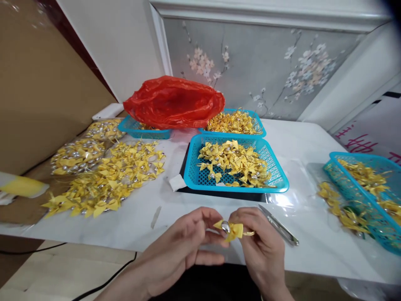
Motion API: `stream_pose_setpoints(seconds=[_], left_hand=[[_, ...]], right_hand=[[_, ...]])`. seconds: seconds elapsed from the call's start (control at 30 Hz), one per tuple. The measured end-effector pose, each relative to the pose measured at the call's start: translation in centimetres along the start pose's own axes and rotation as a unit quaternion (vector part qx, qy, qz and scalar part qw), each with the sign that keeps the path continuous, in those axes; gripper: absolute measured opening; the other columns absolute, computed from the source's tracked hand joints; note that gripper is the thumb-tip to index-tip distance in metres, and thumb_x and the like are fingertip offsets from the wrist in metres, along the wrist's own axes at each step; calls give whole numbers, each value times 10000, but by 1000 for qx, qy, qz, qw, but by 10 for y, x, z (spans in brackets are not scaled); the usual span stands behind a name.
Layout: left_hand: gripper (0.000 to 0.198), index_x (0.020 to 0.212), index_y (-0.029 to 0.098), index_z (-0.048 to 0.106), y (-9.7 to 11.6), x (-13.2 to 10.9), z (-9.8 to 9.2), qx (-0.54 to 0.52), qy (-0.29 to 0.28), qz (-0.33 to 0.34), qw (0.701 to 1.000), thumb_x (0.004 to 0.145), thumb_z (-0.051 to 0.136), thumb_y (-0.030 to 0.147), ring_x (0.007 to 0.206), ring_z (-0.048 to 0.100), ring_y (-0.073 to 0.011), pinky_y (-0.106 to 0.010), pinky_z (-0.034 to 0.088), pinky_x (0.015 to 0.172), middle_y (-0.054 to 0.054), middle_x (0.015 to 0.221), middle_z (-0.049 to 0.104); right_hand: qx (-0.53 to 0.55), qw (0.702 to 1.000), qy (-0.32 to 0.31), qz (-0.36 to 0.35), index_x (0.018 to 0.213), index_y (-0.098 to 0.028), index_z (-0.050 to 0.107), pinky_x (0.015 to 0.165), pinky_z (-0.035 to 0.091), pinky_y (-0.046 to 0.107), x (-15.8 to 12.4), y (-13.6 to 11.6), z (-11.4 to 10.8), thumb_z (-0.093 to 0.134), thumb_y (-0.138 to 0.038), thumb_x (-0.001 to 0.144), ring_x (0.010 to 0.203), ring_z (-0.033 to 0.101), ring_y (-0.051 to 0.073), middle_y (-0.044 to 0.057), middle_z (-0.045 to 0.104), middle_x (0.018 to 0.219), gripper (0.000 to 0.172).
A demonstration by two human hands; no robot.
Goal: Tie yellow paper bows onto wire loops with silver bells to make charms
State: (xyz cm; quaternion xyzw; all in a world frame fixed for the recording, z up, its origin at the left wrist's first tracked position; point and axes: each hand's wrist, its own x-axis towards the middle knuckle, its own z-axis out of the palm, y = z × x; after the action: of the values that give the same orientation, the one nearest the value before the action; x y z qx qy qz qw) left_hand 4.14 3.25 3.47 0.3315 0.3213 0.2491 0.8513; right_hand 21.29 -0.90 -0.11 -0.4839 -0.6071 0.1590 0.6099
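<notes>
A yellow ribbon flower (234,232) with a silver bead at its centre is held over the table's front edge. My right hand (261,242) is closed on the thin gold stem end of this flower, its fingers bent round. Just left of the petals, my left hand (191,238) is loosely curved, its fingers apart; whether a fingertip touches a petal I cannot tell. A pair of small metal snips (278,225) lies beside my right hand. Beyond both hands, a blue basket (236,193) holds a heap of similar yellow flowers.
Many bead-centred flowers (109,179) are spread at the left, with bagged bundles (78,156) behind. A red plastic bag (173,102) covers part of a back-left basket (150,133). More flowers fill a back basket (262,129) and a right basket (354,196). A cable (109,280) hangs below.
</notes>
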Motion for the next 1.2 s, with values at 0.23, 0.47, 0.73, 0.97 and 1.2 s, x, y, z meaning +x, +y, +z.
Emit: stream_pose_setpoints(seconds=[0.23, 0.47, 0.73, 0.97, 1.2], left_hand=[[286, 832, 132, 700, -3, 9, 10, -87, 55, -37, 994, 825, 741, 414, 594, 647, -96, -203, 601, 558, -17, 693, 681], [225, 722, 153, 667, 4, 7, 8, 12, 126, 14, 992, 722, 848, 287, 607, 597, -74, -168, 542, 606, 30, 660, 657], [177, 708, 182, 646, 5, 5, 2, 164, 186, 133, 959, 823, 738, 281, 690, 608, -120, -213, 504, 691, 24, 690, 687], [180, 685, 169, 651, 3, 2, 4, 91, 149, 95, 980, 816, 752, 240, 673, 585, -102, -186, 475, 671, 28, 663, 661], [171, 870, 187, 671, -1, 0, -1, -28, 69, 55, 996, 837, 740, 340, 824, 673, -157, -281, 528, 802, -20, 846, 711]], right_hand=[[33, 998, 6, -47, 908, -259, 699, 626, 580, 273, 1, 7, 5, 595, -31, 830, 765, 682, 168, 22, 682, 869, 263], [-25, 999, -15, -30, 997, -257, 708, 725, 597, 327, -5, 10, 6, 537, -24, 868, 905, 677, 198, 72, 667, 1025, 316], [141, 963, -157, 165, 1057, -239, 640, 864, 557, 350, -17, 4, 0, 657, -362, 893, 1036, 625, 227, 98, 583, 1174, 206], [244, 916, -106, 301, 788, -182, 603, 644, 441, 237, -11, -6, 16, 602, -379, 935, 708, 510, 144, 8, 547, 754, 247], [277, 894, -53, 348, 786, -190, 562, 609, 392, 229, -20, -5, 26, 569, -463, 947, 656, 445, 131, -15, 504, 693, 317]])
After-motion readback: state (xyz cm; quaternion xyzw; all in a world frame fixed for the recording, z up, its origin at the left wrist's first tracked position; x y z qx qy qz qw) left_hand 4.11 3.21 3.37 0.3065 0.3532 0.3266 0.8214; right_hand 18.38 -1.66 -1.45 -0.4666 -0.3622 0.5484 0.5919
